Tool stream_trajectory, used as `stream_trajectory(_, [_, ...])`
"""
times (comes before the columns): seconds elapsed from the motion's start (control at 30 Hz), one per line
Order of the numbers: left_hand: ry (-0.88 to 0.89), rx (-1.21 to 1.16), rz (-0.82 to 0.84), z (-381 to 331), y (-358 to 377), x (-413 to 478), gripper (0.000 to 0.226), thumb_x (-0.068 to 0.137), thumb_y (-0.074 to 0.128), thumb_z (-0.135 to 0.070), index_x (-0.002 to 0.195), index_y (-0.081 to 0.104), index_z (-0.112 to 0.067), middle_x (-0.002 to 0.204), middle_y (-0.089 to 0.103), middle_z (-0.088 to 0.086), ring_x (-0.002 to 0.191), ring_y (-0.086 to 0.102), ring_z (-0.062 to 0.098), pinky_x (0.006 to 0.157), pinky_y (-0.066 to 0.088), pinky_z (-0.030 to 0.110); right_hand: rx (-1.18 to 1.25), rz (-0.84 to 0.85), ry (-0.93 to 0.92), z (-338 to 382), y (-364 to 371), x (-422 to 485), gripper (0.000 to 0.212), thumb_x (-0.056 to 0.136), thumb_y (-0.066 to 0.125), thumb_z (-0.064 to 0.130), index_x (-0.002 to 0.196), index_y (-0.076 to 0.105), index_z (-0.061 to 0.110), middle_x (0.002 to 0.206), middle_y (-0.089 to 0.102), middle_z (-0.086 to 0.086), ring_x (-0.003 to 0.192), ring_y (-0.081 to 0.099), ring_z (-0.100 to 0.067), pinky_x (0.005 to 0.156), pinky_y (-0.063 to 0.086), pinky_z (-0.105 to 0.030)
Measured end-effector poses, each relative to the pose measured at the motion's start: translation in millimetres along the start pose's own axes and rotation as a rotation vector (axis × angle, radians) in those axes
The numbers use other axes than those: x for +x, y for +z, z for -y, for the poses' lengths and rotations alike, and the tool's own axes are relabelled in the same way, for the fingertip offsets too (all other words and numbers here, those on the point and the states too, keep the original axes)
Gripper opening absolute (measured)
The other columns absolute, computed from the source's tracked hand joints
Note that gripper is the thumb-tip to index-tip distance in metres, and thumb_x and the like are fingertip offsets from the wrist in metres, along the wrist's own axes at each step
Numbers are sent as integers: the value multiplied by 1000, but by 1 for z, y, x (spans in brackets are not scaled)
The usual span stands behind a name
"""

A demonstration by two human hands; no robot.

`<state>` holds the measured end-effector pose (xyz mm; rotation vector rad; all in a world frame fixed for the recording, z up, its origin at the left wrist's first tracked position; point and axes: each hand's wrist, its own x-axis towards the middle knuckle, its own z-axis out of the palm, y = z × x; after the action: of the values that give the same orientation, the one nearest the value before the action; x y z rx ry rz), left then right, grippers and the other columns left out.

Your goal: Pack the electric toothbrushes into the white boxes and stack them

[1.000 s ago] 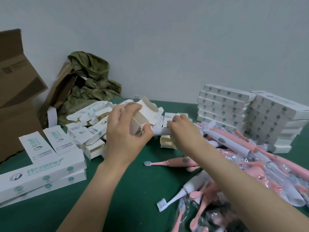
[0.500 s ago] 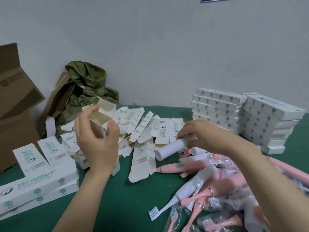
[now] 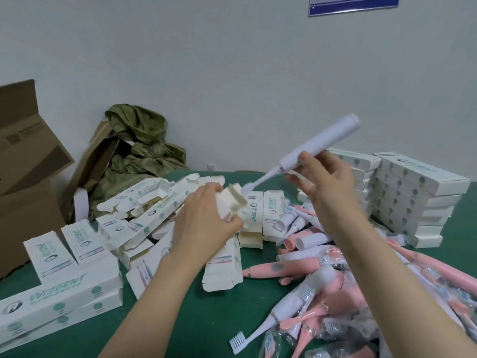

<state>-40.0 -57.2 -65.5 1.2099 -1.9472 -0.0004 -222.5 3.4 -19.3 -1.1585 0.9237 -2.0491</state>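
My right hand [image 3: 326, 184] pinches a white electric toothbrush [image 3: 317, 147] by the lower part of its handle, brush head tilted down and left, bristles just above the open end of a white box [image 3: 232, 200]. My left hand [image 3: 204, 220] grips that box, with its end flaps folded out. A heap of pink and white toothbrushes [image 3: 322, 275], some in clear wrap, lies at the lower right. Two stacks of closed white boxes [image 3: 413, 197] stand at the right rear.
Flat unfolded box blanks [image 3: 144, 210] are spread over the green table [image 3: 196, 319] in the middle. Two closed boxes [image 3: 59, 308] lie at the front left. Brown cartons [image 3: 23, 164] and an olive cloth bundle [image 3: 139, 148] sit at the back left by the wall.
My right hand lifted the white toothbrush off the pile and tipped its head down toward the box. My left hand brought the opened box rightward to meet it.
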Motion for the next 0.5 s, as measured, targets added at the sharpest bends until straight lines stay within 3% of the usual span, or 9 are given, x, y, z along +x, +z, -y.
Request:
stream_trajectory(0.17, [30,-95,7,-10,4,-11,50,72,63,-39,117,44,-30,106,42,-19,99,38,6,73,29,26,-120,-82,18,-10,12,-8,11,87,58,3,98,62,1,78,68,1,83,68,-14,74,53,-18])
stream_trajectory(0.33, [97,-153,-50,-19,2,-18,49,72,66,-35,117,49,-27,105,48,-15,100,42,10,75,30,25,-312,8,5,-18,25,-21,9,83,64,10,91,65,7,85,70,-8,83,66,-21,81,55,-36])
stream_trajectory(0.43, [115,-210,-81,-19,-1,-20,44,72,68,-33,111,48,-26,100,51,-11,94,44,12,73,34,27,-601,93,-73,-18,30,-25,15,77,72,22,89,65,17,78,65,7,75,60,-11,70,49,-27])
stream_trajectory(0.5, [111,-226,-92,-18,-3,-21,44,71,67,-34,110,48,-27,98,50,-11,91,42,11,71,32,25,-618,57,-103,-18,31,-24,31,77,75,24,104,61,18,77,59,9,68,53,-6,66,46,-23])
